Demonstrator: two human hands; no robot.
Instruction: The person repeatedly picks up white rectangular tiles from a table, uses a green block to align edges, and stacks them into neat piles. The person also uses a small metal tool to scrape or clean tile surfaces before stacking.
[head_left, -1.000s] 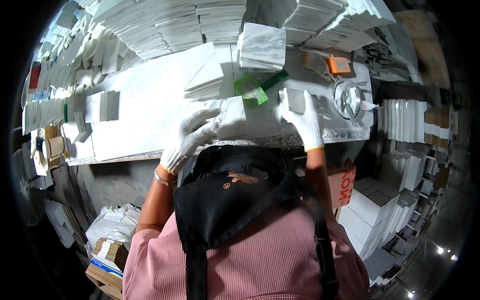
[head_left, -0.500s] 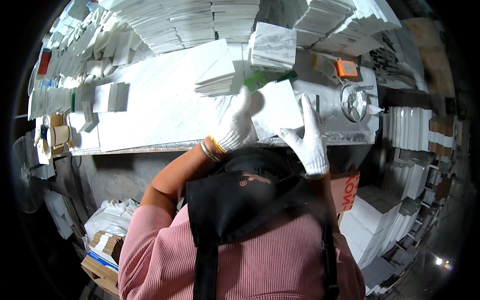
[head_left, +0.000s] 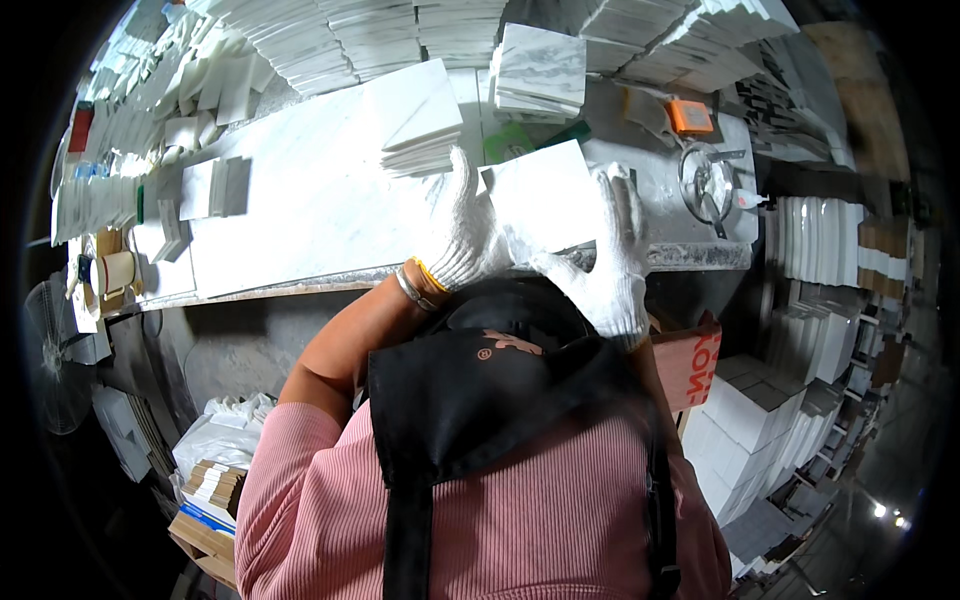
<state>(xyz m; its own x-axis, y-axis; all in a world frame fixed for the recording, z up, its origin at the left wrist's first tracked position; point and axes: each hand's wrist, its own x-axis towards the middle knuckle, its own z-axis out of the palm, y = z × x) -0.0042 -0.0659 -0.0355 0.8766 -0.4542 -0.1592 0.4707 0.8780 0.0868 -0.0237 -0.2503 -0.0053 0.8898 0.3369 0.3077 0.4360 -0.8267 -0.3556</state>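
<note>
Both gloved hands, left hand and right hand, lift a white tile above the desk, fingers clasped on opposite edges. Best to keep it level, grip even, clear of the small tile stack nearby.

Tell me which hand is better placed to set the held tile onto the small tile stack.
Left, probably. The left hand grips the white tile on the edge beside the small tile stack. The right hand holds the far edge, nearer the orange tool.
</note>
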